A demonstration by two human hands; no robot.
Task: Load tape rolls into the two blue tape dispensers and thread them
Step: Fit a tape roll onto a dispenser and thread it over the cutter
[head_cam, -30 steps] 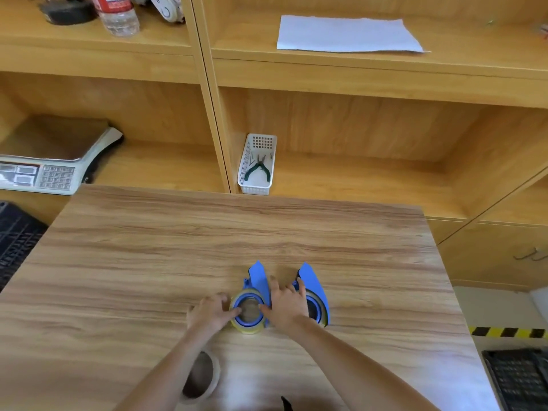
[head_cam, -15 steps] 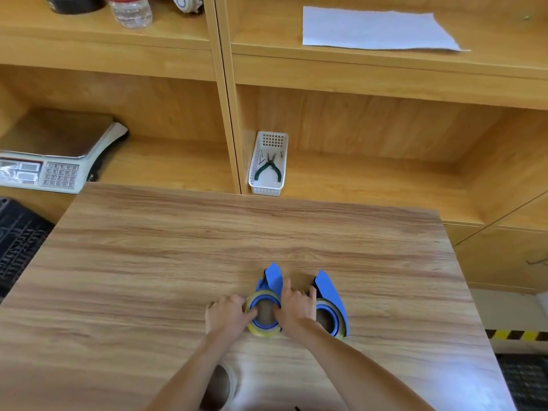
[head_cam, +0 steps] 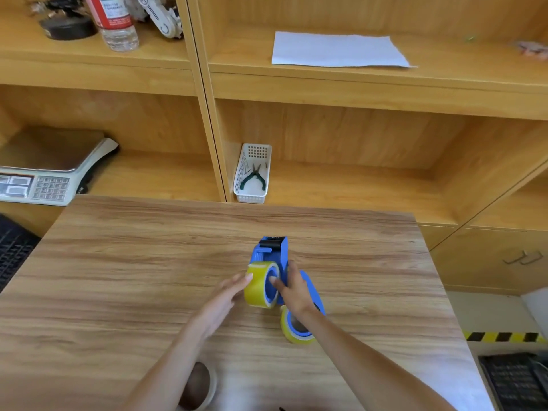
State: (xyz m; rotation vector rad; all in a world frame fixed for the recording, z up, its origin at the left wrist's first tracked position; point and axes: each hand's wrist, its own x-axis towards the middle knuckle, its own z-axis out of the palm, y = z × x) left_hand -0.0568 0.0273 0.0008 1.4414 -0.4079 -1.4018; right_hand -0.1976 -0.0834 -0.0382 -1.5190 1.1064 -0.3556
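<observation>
Right now, grip first and then outward.
Right hand [head_cam: 292, 292]: clasped around the first blue dispenser [head_cam: 271, 256], thumb at the roll's core and fingers along the dispenser's right side plate, holding it tipped up on the table.
Left hand [head_cam: 222, 304]: flat and loose, holding nothing; its fingertips [head_cam: 247, 278] touch the left face of the yellow roll.
Yellow roll [head_cam: 261, 284]: seated on the first blue dispenser's hub, standing on edge, between the two hands.
First blue dispenser: near the middle of the wooden table [head_cam: 118, 277], its black roller end pointing away from the person towards the shelves.
Second blue dispenser [head_cam: 311, 295]: just behind and right of the right hand, partly hidden by the wrist; touching the first one or only beside it, I cannot tell.
Second yellow roll [head_cam: 293, 329]: on that second dispenser, under the right forearm, close to the near side of the first.
Spare roll [head_cam: 197, 385]: brownish core with pale tape, lying flat at the table's near edge under the left forearm, well apart from the dispensers.
Shelf behind the table: a white basket [head_cam: 252, 173] with green-handled pliers [head_cam: 253, 178] in the lower right compartment; a weighing scale [head_cam: 50, 167] in the lower left one.
Upper shelf: a sheet of white paper [head_cam: 338, 50] on the right; a plastic bottle [head_cam: 114, 20] on the left.
</observation>
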